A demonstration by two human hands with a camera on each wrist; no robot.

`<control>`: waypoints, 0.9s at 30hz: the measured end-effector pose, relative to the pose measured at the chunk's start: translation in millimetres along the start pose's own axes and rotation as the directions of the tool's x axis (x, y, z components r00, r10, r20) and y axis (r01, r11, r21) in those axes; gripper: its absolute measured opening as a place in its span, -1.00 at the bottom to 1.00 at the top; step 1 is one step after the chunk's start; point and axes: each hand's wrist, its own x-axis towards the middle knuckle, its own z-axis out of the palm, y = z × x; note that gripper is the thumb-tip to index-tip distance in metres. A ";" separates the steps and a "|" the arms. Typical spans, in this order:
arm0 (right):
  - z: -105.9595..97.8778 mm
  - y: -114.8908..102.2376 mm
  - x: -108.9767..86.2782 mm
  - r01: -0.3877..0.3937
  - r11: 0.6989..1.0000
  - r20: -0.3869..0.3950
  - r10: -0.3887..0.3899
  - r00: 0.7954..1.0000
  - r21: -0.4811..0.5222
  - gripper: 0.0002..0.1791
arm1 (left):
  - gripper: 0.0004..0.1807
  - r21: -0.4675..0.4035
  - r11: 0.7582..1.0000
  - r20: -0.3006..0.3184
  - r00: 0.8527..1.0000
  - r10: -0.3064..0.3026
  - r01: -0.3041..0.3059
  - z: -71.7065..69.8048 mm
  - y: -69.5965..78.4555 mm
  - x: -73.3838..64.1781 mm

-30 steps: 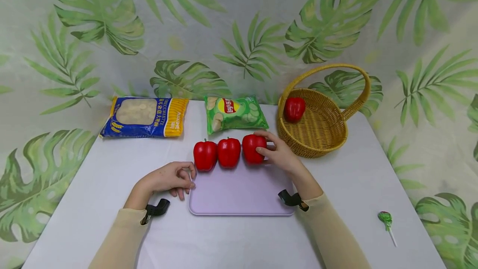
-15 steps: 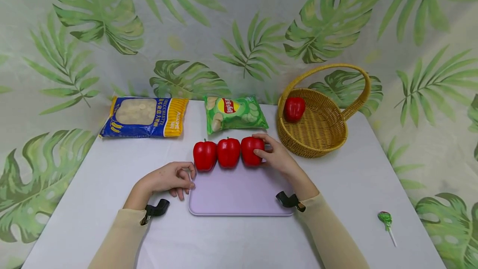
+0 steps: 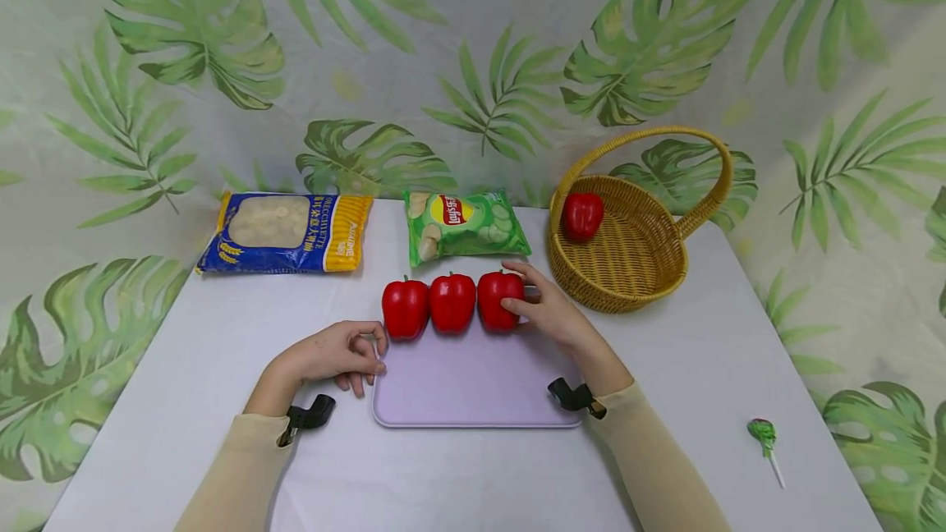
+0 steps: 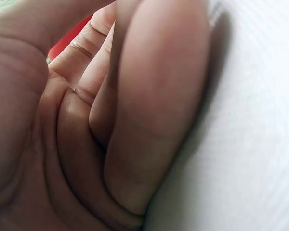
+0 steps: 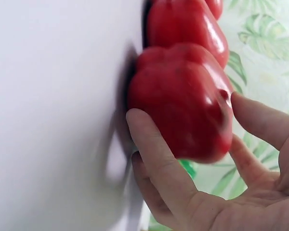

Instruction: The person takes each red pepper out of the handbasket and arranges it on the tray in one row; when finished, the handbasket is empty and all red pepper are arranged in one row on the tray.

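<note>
A row of red bell peppers lies across the back of a pale purple tray (image 3: 473, 384): a left pepper (image 3: 405, 310), a middle pepper (image 3: 452, 304) and a right pepper (image 3: 497, 300). My right hand (image 3: 556, 314) holds the right one from its right side, thumb in front and fingers behind. In the right wrist view, fingertips touch that bell pepper (image 5: 178, 101) near the stem and along its side. My left hand (image 3: 336, 354) rests at the tray's left edge, fingers loosely bent, index finger and thumb near the rim. The left wrist view shows mostly bent fingers (image 4: 159, 82).
A wicker basket (image 3: 621, 269) with a red bell pepper (image 3: 583, 217) inside stands at the back right. Behind the tray lie a green chip bag (image 3: 469, 228) and a blue and yellow pasta bag (image 3: 284, 232). A lollipop (image 3: 764, 437) lies at the right.
My right hand has shifted slightly left with the right pepper, bringing it closer to the middle one, and has then stayed nearly still. The left hand has not moved.
</note>
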 end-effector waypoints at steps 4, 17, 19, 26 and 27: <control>-11.2 -5.5 -5.4 -0.002 1.000 -0.006 0.002 1.000 0.028 -0.23 | -0.71 0.003 1.000 -0.003 1.000 0.003 -0.003 -0.3 0.4 0.0; -96.8 -32.1 -24.4 0.111 0.992 -0.260 -0.090 0.961 0.066 -0.18 | -0.69 -0.009 1.000 -0.007 1.000 -0.008 0.007 0.3 -1.0 -0.9; -111.1 -32.2 -17.8 0.094 0.994 -0.286 -0.076 0.955 0.049 -0.14 | -0.70 -0.011 1.000 -0.007 1.000 -0.007 0.007 0.2 -0.9 -1.0; -150.7 -31.3 17.2 0.010 1.000 -0.330 -0.007 0.944 0.006 -0.05 | -0.72 -0.013 1.000 -0.005 1.000 -0.004 0.004 0.1 -0.7 0.1; -154.7 -31.1 22.2 -0.005 1.000 -0.332 0.005 0.943 -0.001 -0.04 | -0.72 -0.012 1.000 -0.005 1.000 -0.004 0.004 0.2 -0.9 0.3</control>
